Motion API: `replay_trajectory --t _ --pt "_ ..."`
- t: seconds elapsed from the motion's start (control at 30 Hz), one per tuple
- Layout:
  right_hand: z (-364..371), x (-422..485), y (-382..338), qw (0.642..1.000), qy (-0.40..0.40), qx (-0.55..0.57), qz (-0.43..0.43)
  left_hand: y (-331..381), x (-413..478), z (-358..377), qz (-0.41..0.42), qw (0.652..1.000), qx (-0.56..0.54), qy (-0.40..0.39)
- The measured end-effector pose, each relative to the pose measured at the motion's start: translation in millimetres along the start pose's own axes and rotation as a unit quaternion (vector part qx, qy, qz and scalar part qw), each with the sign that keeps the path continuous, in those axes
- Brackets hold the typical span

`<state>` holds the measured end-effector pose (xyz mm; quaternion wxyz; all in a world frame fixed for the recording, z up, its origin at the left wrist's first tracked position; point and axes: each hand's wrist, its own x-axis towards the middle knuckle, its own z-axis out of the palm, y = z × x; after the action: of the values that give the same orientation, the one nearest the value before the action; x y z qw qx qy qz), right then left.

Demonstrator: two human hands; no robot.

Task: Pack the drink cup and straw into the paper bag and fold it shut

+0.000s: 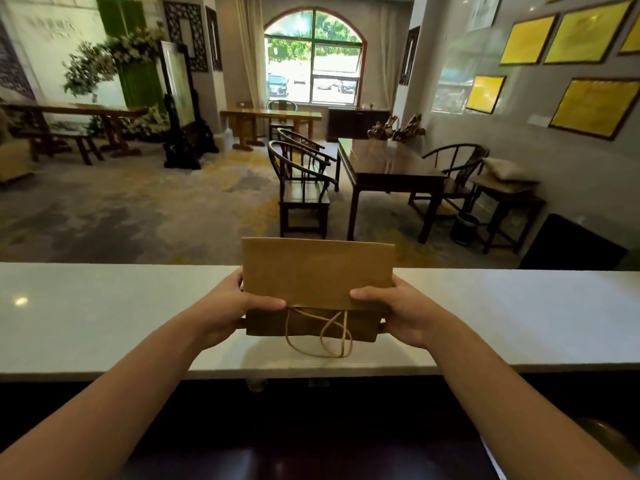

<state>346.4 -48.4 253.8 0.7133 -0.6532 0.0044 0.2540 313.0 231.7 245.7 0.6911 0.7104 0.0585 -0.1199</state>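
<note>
- The bag [317, 271] stands on the pale tabletop [104, 317], at about 12 o'clock from the person and close to the near edge, with its top panel folded over toward the camera.
- The left hand [227, 310] grips the bag's 9 o'clock side, thumb pressed on the lower edge of the folded flap, fingers wrapped behind.
- The right hand [398, 311] mirrors it at 3 o'clock, thumb on the flap edge and fingers behind, so both hands are closed on the bag.
- The cup and straw are not visible; presumably they are inside, but that cannot be confirmed.
- The cord handles [325, 332] hang loose below the flap at 6 o'clock, outside the fold.
- The step looks like pressing the fold shut. To do it well, keep both thumbs level so the crease runs straight across, not slanted.
- Slide the thumbs outward from the centre toward 9 and 3 o'clock to sharpen the crease.
- Press lightly: a cup inside could tip or crush under a hard squeeze.
- Keep the base flat on the tabletop while creasing so the contents stay upright.
</note>
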Motion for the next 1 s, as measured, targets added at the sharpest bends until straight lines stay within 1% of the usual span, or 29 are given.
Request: replay_trajectory --t 0.2,0.37,0.43,0.53,0.6,0.67,0.8,0.93,1.0 --pt "-7.3 35.0 34.7 0.999 0.045 -0.017 0.024 -36.8 36.4 4.4 -0.058 0.998 -0.01 -0.006" --pt "-14.1 52.0 65.4 0.998 0.06 -0.022 -0.015 -62.3 50.8 3.1 -0.069 0.997 -0.027 0.007" --pt "-16.3 56.2 69.9 0.998 0.053 -0.027 -0.022 -67.3 54.8 0.7 -0.072 0.997 -0.035 0.001" --pt "-21.0 59.5 79.2 0.997 0.038 -0.06 -0.018 -76.6 57.2 -1.5 -0.066 0.998 -0.011 -0.002" --pt "-25.3 59.7 84.1 0.995 0.037 -0.09 -0.023 -80.6 56.5 -2.0 -0.059 0.998 0.027 0.008" --pt "-28.2 58.9 85.0 0.993 0.038 -0.109 -0.013 -81.6 57.6 -3.6 -0.063 0.997 0.04 0.007" --pt "-30.8 61.8 82.8 0.994 0.035 -0.102 0.001 -73.6 57.7 -3.9 -0.065 0.997 0.044 -0.004" --pt "-30.7 56.4 76.1 0.992 0.05 -0.114 -0.008 -62.3 52.2 -2.3 -0.032 0.998 0.048 0.021" --pt "-30.7 49.4 69.4 0.99 0.065 -0.123 -0.035 -54.1 48.1 -4.2 -0.003 0.998 0.051 0.039"
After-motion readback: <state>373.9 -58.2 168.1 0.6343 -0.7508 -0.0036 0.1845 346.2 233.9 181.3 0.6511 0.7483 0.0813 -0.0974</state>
